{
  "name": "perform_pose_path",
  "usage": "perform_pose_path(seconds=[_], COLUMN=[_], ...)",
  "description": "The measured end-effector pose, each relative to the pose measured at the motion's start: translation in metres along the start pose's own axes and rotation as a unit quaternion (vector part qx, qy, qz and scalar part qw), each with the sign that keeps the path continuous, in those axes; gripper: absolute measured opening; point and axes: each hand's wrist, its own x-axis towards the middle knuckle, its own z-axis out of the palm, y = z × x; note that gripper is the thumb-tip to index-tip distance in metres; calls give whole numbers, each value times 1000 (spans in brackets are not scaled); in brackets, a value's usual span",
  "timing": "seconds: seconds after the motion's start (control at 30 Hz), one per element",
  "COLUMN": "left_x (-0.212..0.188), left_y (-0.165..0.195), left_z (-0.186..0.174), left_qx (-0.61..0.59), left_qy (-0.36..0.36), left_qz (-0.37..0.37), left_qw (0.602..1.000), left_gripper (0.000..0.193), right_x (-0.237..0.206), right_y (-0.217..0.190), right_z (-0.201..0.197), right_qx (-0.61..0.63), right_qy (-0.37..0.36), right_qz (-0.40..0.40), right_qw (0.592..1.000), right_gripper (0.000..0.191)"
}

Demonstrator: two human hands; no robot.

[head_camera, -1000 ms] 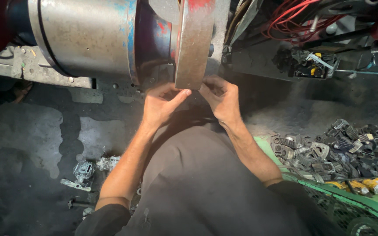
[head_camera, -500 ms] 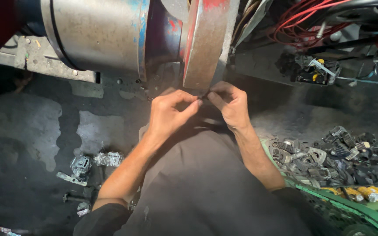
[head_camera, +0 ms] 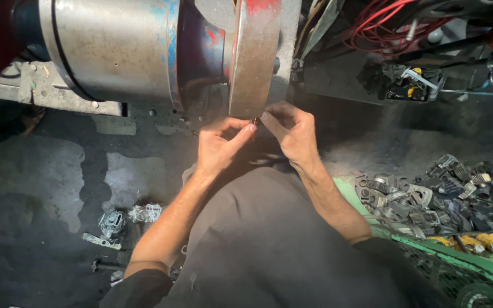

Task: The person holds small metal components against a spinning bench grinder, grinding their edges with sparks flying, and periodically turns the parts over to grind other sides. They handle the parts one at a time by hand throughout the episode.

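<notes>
A small, thin metal piece [head_camera: 253, 129] is held between both hands just under the lower edge of a grinding wheel [head_camera: 253, 57]. The left hand [head_camera: 218, 149] is closed in a pinch, thumb and forefinger tips pressed on the near side of the piece; the right hand [head_camera: 292, 132] is closed the same way on the far side, its other fingers curled in. Only a narrow reddish sliver of the piece shows between the fingertips, so its shape cannot be told, nor whether it is touching the wheel or just short of it.

The wheel is mounted on a grey motor housing [head_camera: 109, 48] with a dark hub between them. Both forearms are stretched over a dark cloth-covered lap [head_camera: 269, 245].

For the step in hand, which appears to be pressing the piece to the wheel's rim, a firm two-sided pinch is needed, since so little of the piece is left to grip. The fingertips are best kept behind the edge being worked and clear of the rim, because they sit very near it. Light, steady pressure is likely safer than a hard push: a small piece can be snatched away or heat up fast. The wrists are better braced than left floating.

A pile of small metal parts [head_camera: 440, 191] lies to the right above a green crate [head_camera: 475, 262], and a few loose parts [head_camera: 126, 217] rest on the dark floor [head_camera: 29, 188] to the left.
</notes>
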Motion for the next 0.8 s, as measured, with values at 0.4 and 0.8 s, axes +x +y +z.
perform_pose_path(seconds=[0.4, 0.8], left_x=[13, -17], left_y=[8, 92], left_z=[-14, -28], left_qx=[24, 345], left_qy=[-17, -52], left_qz=[20, 364], left_qw=[999, 864], left_gripper=[19, 15], right_x=[4, -16], right_y=[6, 43], right_z=[4, -14], right_qx=[39, 182], right_qy=[11, -104], right_qz=[-5, -20], right_qw=[999, 978], right_gripper=[13, 12])
